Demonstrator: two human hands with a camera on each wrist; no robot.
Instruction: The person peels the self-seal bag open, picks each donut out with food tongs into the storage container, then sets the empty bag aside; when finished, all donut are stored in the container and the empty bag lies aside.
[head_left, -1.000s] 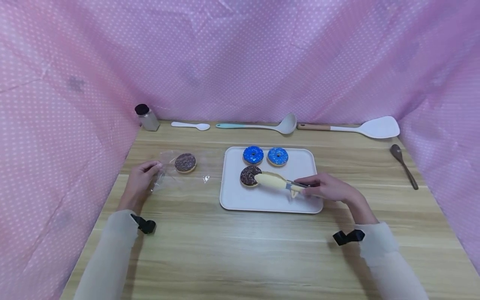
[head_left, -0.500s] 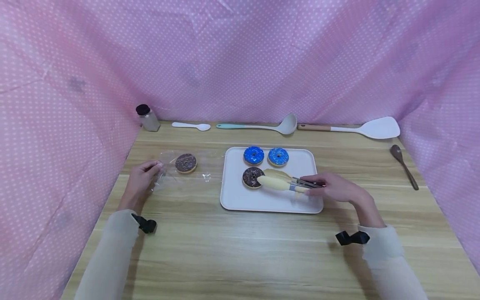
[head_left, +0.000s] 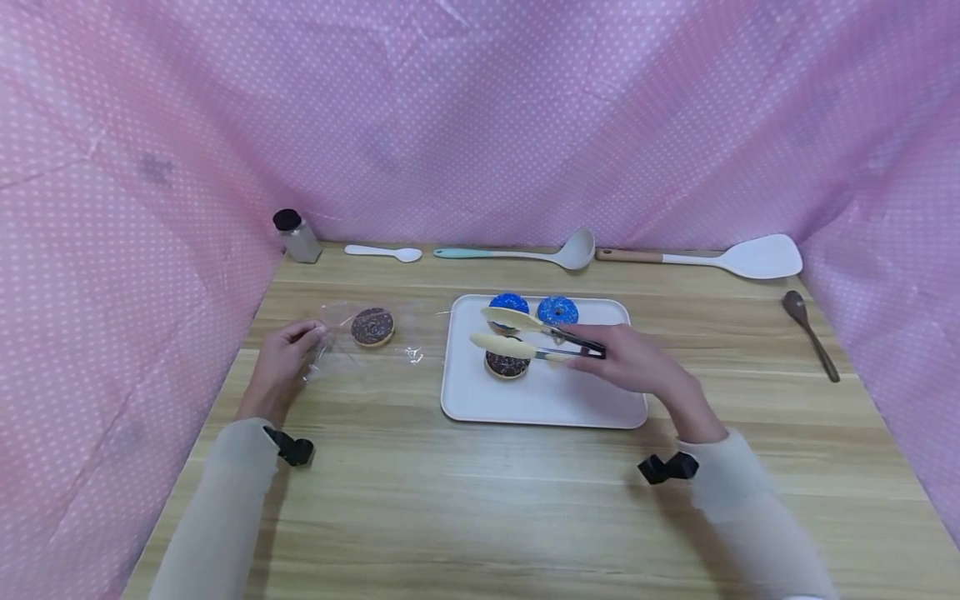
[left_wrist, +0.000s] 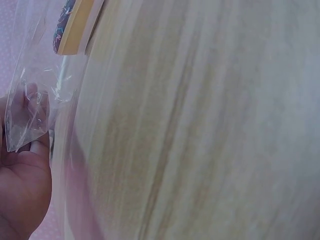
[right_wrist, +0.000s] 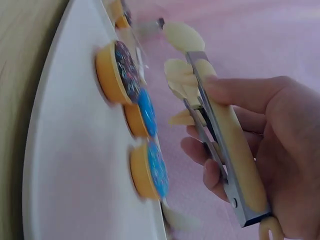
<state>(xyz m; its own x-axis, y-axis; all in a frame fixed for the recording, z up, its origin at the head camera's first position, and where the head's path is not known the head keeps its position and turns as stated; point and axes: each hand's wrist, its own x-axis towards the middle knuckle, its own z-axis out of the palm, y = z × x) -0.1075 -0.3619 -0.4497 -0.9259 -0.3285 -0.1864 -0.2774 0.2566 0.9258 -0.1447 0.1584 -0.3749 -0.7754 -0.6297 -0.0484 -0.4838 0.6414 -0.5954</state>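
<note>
My left hand [head_left: 276, 358] pinches the edge of a clear plastic bag [left_wrist: 57, 82] at the left of the table. Inside that bag lies a chocolate donut with sprinkles [head_left: 372, 327]. My right hand [head_left: 633, 360] grips cream-coloured tongs [right_wrist: 232, 155] above a white tray [head_left: 480, 406]. The tongs' tips are parted and hold nothing. Below them on the tray sit a chocolate donut [right_wrist: 112, 72] and a dark blue donut [head_left: 510, 300], both partly covered by the tongs in the head view. A lighter blue donut [head_left: 558, 310] stands beside the dark blue one.
Along the back edge are a black-capped jar [head_left: 300, 240], a small white spoon [head_left: 384, 252], a ladle [head_left: 517, 253] and a white spatula [head_left: 761, 257]. A brown spoon [head_left: 810, 333] lies at the right edge. Pink dotted cloth [head_left: 480, 125] surrounds the table.
My right hand has raised the tongs off the chocolate donut and shifted them leftward and back, with the tips now spread. That donut has moved slightly right. My left hand stays put.
</note>
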